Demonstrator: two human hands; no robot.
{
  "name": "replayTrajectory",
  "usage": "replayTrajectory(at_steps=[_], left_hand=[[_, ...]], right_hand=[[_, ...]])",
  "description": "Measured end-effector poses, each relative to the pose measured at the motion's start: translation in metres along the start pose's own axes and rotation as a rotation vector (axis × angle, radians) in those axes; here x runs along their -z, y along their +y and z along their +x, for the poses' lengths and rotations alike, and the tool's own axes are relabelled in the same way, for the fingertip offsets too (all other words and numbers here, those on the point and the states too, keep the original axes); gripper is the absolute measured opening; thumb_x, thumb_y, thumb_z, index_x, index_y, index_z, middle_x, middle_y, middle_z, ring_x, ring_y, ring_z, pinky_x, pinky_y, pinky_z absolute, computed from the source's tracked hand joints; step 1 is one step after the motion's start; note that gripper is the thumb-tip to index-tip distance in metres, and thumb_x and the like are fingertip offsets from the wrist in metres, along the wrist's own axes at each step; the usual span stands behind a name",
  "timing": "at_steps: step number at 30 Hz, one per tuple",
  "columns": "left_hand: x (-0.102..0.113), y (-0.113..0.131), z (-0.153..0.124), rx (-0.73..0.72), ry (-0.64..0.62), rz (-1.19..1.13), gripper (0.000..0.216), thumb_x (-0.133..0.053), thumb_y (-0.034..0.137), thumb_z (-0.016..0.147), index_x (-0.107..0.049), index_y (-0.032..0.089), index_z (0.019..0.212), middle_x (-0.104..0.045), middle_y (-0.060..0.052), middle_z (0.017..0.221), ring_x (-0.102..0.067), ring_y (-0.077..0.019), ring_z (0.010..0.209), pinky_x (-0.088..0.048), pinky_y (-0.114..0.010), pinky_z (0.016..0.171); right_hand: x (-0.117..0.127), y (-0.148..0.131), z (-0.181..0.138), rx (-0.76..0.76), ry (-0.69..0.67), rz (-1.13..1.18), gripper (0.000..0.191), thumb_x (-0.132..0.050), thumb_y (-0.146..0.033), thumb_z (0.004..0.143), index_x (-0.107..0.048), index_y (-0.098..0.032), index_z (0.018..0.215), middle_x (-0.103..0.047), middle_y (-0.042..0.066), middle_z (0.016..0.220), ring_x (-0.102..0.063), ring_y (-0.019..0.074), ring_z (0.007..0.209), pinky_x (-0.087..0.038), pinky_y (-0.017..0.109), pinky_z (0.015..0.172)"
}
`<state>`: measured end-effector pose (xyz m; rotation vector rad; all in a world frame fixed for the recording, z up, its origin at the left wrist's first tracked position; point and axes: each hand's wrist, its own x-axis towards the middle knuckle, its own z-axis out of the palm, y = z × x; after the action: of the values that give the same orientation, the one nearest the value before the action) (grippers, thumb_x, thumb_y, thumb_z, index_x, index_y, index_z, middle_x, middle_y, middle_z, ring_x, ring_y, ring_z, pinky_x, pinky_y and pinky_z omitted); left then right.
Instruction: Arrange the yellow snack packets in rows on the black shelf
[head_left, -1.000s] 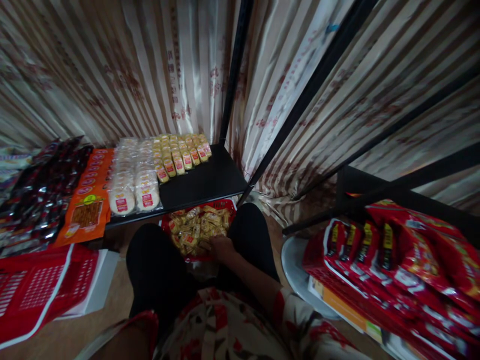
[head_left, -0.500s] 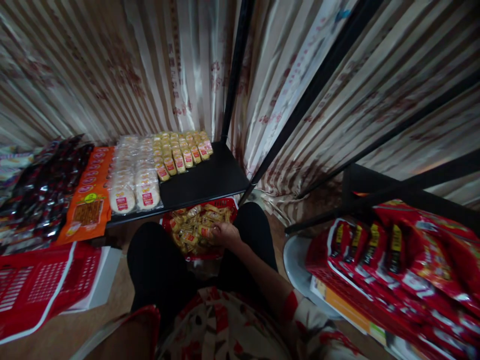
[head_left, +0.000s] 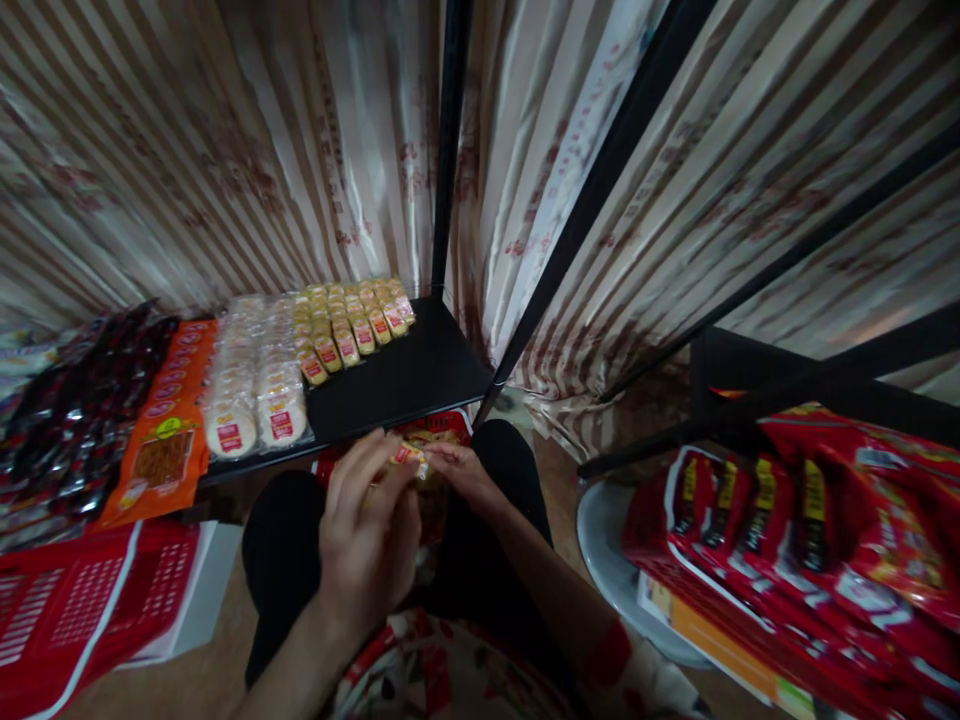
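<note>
A small yellow wrapped snack packet [head_left: 409,456] with a red label spans the gap between my hands, above the red basket [head_left: 454,421]. My right hand [head_left: 463,474] pinches its right end. From the left, my left hand [head_left: 367,515] curls its fingers over the other end; the exact grip of its thumb is hidden. Similar yellow packets [head_left: 439,437] fill the basket between my knees, partly covered by my hands. Past the basket, rows of matching yellow packets [head_left: 345,335] stand on a black shelf [head_left: 397,375].
Left along the shelf are white round packs [head_left: 255,400], an orange bag [head_left: 161,450] and dark shiny packs [head_left: 75,410]. A red basket [head_left: 67,600] sits at lower left. Red bags [head_left: 765,510] lie in a basket at right, near a grey basin [head_left: 600,520]. Black posts [head_left: 570,250] rise ahead.
My left hand has come into view from below and reached the basket. My right hand has lifted slightly from the pile, with one packet now between both hands. The view has shifted a little.
</note>
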<state>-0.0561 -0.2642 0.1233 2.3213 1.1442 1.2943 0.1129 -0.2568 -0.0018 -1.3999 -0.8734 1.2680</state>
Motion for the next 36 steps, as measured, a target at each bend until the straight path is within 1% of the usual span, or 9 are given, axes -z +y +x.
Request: replayTrajectory(at_steps=[3,6,10,14,19,23,26,30,36], left_hand=[[-0.018,-0.022,0.009,-0.087,-0.218,0.141,0.031,-0.051,0.023,0.083,-0.056,0.022,0.113,-0.055,-0.007,0.123,-0.037,-0.0272,0.127,-0.038,-0.045,0.100],[-0.037,-0.042,0.009,-0.014,-0.439,0.203,0.034,-0.049,0.026,0.083,-0.055,0.021,0.116,-0.062,-0.008,0.113,-0.052,-0.0240,0.111,-0.045,-0.040,0.092],[-0.051,-0.048,0.007,0.154,-0.555,0.187,0.029,-0.049,0.023,0.081,-0.060,0.024,0.109,-0.064,-0.006,0.100,-0.060,-0.0191,0.093,-0.048,-0.030,0.080],[-0.058,-0.045,0.004,0.313,-0.645,0.093,0.019,-0.049,0.021,0.078,-0.063,0.023,0.092,-0.060,-0.004,0.091,-0.059,-0.0166,0.086,-0.045,-0.026,0.075],[-0.075,-0.058,-0.002,0.500,-0.546,-0.175,0.004,-0.052,0.022,0.071,-0.051,0.019,0.072,-0.053,0.002,0.074,-0.052,-0.0126,0.072,-0.041,-0.023,0.068],[-0.089,-0.070,0.006,0.743,-0.342,-0.509,0.020,-0.057,0.035,0.067,-0.046,0.018,0.067,-0.047,0.005,0.061,-0.047,-0.0107,0.058,-0.039,-0.023,0.058],[-0.094,-0.070,0.019,0.865,-0.228,-0.688,0.031,-0.063,0.043,0.062,-0.050,0.017,0.072,-0.052,0.004,0.063,-0.048,-0.0108,0.058,-0.039,-0.023,0.056],[-0.101,-0.066,0.035,0.883,-0.170,-0.753,0.033,-0.067,0.042,0.058,-0.054,0.015,0.073,-0.055,0.002,0.063,-0.050,-0.0108,0.058,-0.040,-0.022,0.056],[-0.121,-0.064,0.056,0.835,-0.119,-0.708,0.027,-0.066,0.038,0.061,-0.057,0.015,0.073,-0.061,0.000,0.066,-0.055,-0.0126,0.062,-0.045,-0.024,0.061]], right_hand=[[0.008,-0.026,0.002,0.097,-0.171,-0.090,0.028,-0.063,-0.041,0.070,-0.069,-0.018,0.085,-0.070,0.002,0.081,-0.063,0.0158,0.072,-0.049,0.028,0.068],[0.016,-0.052,0.007,0.224,-0.269,-0.268,0.021,-0.058,-0.034,0.075,-0.070,-0.020,0.084,-0.069,0.001,0.082,-0.061,0.0147,0.073,-0.047,0.026,0.070],[0.020,-0.064,0.014,0.291,-0.259,-0.455,0.018,-0.055,-0.029,0.077,-0.069,-0.022,0.086,-0.067,-0.001,0.074,-0.057,0.0118,0.062,-0.044,0.022,0.058],[0.016,-0.055,0.018,0.241,-0.224,-0.402,0.016,-0.059,-0.028,0.074,-0.067,-0.021,0.086,-0.065,-0.001,0.069,-0.057,0.0119,0.061,-0.044,0.021,0.057],[0.016,-0.052,0.022,0.227,-0.189,-0.279,0.028,-0.061,-0.032,0.073,-0.064,-0.020,0.098,-0.067,0.002,0.083,-0.060,0.0143,0.074,-0.048,0.026,0.069],[0.022,-0.051,0.030,0.246,0.002,-0.211,0.047,-0.065,-0.033,0.068,-0.056,-0.020,0.113,-0.064,0.006,0.098,-0.059,0.0166,0.084,-0.048,0.031,0.079],[0.021,-0.049,0.034,0.180,-0.032,-0.169,0.040,-0.065,-0.037,0.069,-0.060,-0.020,0.105,-0.066,0.006,0.092,-0.061,0.0179,0.080,-0.050,0.034,0.076],[0.016,-0.050,0.035,0.164,-0.171,0.009,0.029,-0.060,-0.042,0.074,-0.063,-0.022,0.095,-0.068,0.005,0.090,-0.064,0.0201,0.084,-0.050,0.035,0.080],[0.020,-0.057,0.049,0.189,-0.082,0.043,0.031,-0.064,-0.043,0.072,-0.064,-0.022,0.094,-0.070,0.005,0.090,-0.065,0.0209,0.084,-0.052,0.035,0.079]])
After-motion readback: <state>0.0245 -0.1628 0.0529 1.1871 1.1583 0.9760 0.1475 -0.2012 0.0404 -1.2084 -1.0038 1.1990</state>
